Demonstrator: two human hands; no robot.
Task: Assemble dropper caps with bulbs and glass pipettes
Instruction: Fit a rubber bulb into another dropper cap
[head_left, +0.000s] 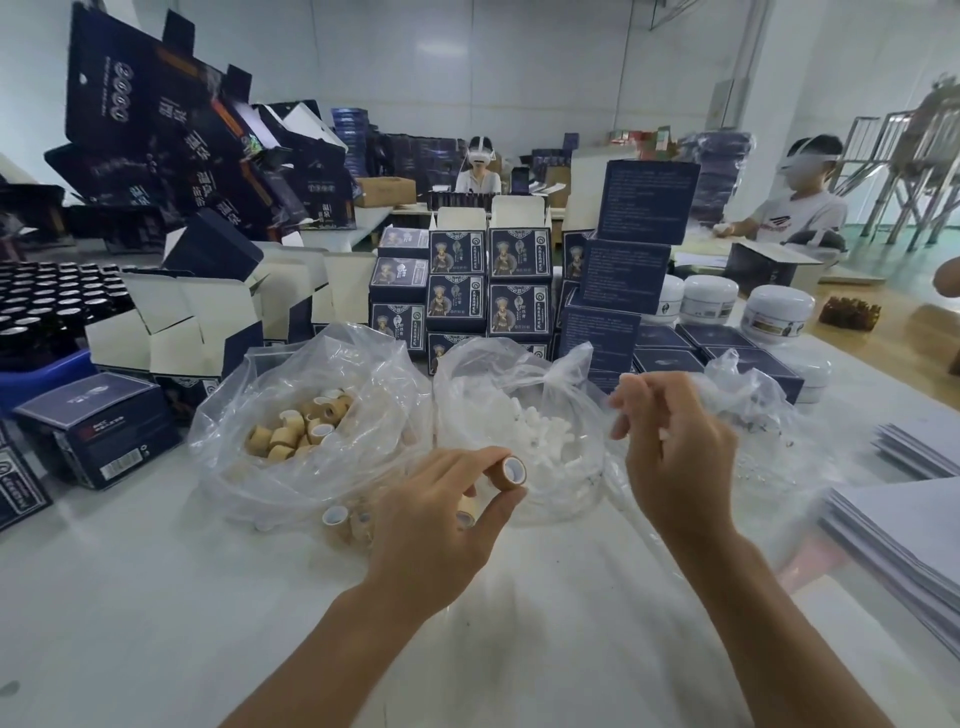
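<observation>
My left hand (436, 519) pinches a tan dropper cap (511, 473) between thumb and forefinger, its white-lined opening facing up. A second tan cap (464, 513) shows under that hand's fingers. More tan caps fill the clear bag (306, 426) on the left, and a few loose caps (343, 519) lie on the table before it. White bulbs (540, 436) sit in the middle clear bag. My right hand (675, 452) hovers beside that bag with fingers curled; it is blurred, and whether it holds something I cannot tell. A third clear bag (753, 410) lies to the right, its contents unclear.
Stacked dark blue cartons (462, 291) and open white-lined boxes (192, 332) stand behind the bags. White jars (774, 312) are at the back right, paper stacks (904, 525) at the right edge, dark bottles (47, 301) at the left. Two people work at the far tables.
</observation>
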